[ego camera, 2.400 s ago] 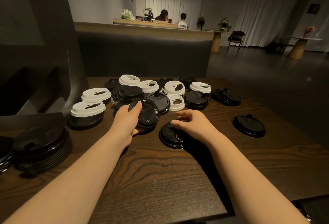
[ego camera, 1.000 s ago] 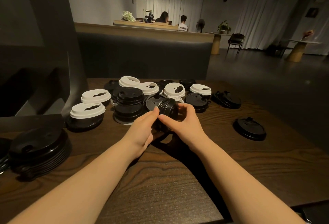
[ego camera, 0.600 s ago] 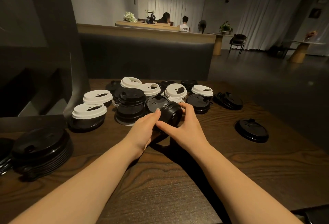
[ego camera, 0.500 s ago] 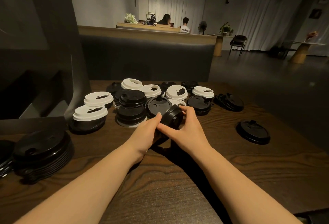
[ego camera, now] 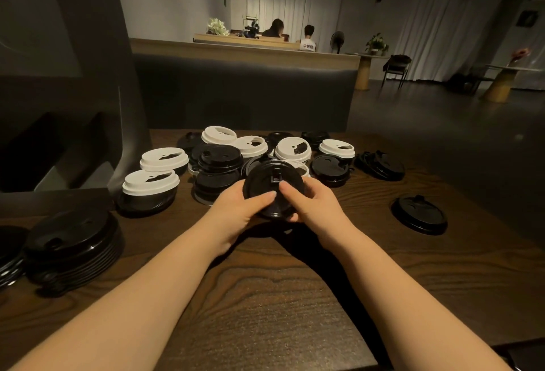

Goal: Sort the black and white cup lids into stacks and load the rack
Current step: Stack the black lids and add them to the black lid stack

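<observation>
Both my hands hold a small stack of black lids (ego camera: 272,183) just above the table centre, its top tilted toward me. My left hand (ego camera: 240,207) grips its left side and my right hand (ego camera: 314,204) its right side, thumbs on top. Behind it lies a mixed pile: white lids (ego camera: 150,180) on a black one at the left, a short black stack (ego camera: 218,170), more white lids (ego camera: 292,149) further back. A tall stack of black lids (ego camera: 72,248) stands at the near left. A single black lid (ego camera: 418,212) lies alone at the right.
The dark wooden table (ego camera: 265,297) has its near edge at the bottom right. A dark slanted rack-like structure (ego camera: 67,105) rises at the left. A padded bench back (ego camera: 236,90) runs behind the table. Two people sit far back in the room.
My hands brought two black lids together into one stack, then turned it from edge-on so its top faces me. The view shifted slightly.
</observation>
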The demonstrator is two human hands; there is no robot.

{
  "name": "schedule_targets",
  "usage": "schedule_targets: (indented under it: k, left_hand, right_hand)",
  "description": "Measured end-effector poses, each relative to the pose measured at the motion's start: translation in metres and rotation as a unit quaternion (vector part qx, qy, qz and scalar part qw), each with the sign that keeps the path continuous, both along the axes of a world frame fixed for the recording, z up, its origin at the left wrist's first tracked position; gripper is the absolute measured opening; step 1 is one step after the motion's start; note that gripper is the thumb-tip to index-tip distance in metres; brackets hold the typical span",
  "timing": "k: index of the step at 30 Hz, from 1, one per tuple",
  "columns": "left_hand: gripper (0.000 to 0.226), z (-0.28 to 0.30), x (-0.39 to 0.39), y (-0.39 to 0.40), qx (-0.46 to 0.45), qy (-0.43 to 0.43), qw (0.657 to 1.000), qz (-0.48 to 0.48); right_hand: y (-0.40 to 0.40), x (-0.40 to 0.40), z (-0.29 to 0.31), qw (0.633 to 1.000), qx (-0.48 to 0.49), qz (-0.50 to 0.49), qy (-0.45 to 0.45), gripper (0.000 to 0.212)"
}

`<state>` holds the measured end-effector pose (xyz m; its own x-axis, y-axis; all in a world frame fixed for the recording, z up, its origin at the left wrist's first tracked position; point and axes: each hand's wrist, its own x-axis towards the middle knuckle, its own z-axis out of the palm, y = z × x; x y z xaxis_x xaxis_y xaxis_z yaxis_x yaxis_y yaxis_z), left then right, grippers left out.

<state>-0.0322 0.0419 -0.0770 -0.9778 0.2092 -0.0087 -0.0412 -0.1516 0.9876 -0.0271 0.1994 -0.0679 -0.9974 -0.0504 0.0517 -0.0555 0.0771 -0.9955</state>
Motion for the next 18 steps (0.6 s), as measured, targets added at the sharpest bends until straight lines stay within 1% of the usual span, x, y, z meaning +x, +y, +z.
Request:
schedule_targets:
  k: [2,5,8,12,15,17,18]
  left_hand:
    - [0.024,0.001,-0.002,-0.001,0.006,-0.018,1.0,-0.003]
    - [0.024,0.0,-0.002,-0.001,-0.019,-0.019,1.0,-0.006]
    - [0.02,-0.002,-0.001,0.002,-0.071,0.017,0.997,-0.004]
    - [0.013,-0.002,-0.001,0.002,-0.089,0.02,0.996,0.016]
    - [0.012,-0.001,-0.002,-0.001,-0.064,0.006,0.997,0.048]
    - [0.011,0.001,-0.003,-0.003,-0.034,-0.002,0.998,0.059]
    - [0.012,0.001,-0.003,-0.004,-0.027,-0.002,0.998,0.06]
  right_hand:
    - [0.003,-0.004,-0.003,1.0,-0.013,0.026,0.002,0.021]
    - [0.007,-0.007,-0.006,0.998,-0.037,0.041,-0.003,0.021]
    - [0.011,-0.009,-0.006,0.999,-0.017,0.034,-0.003,0.02]
    - [0.012,-0.008,-0.006,0.999,-0.008,0.038,-0.01,0.018]
    - [0.01,-0.007,-0.006,0.996,-0.061,0.063,-0.036,0.019]
    - [0.01,-0.007,-0.004,0.989,-0.099,0.09,-0.061,0.028]
    - [0.01,-0.007,-0.004,0.988,-0.099,0.101,-0.066,0.032]
